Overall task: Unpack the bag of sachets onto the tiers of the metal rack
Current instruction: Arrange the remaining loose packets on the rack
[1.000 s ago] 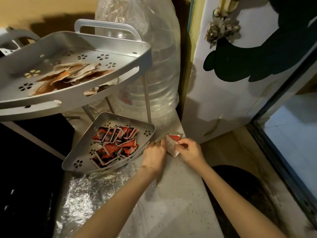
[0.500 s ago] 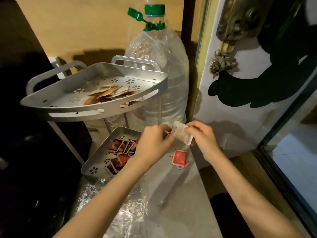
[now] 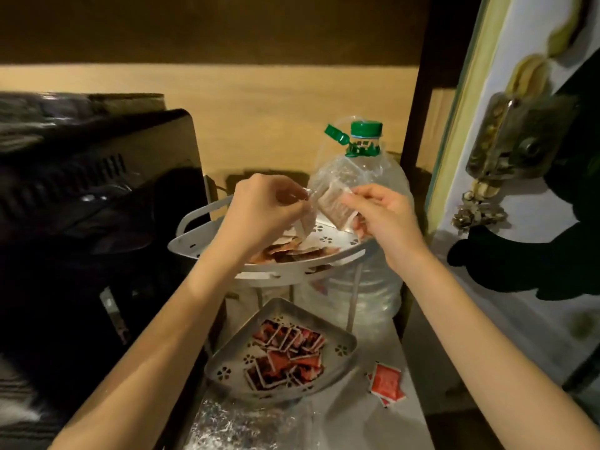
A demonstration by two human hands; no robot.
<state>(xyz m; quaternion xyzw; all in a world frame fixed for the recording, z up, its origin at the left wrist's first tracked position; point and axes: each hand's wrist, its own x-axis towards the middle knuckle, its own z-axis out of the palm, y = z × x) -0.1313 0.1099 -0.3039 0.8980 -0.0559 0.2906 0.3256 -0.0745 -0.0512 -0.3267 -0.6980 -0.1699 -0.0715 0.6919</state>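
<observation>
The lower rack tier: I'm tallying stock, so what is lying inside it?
The lower tier holds a loose pile of red sachets. They overlap, so any beneath cannot be seen.

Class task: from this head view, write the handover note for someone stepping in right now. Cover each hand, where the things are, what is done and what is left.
Left hand: grip shut on the clear bag.
Right hand: grip shut on a brown sachet at the bag's mouth, above the top tier.
Top tier holds brownish sachets; lower tier holds red sachets.
Left: place the brown sachet, then the loose red sachets on the counter.
</observation>
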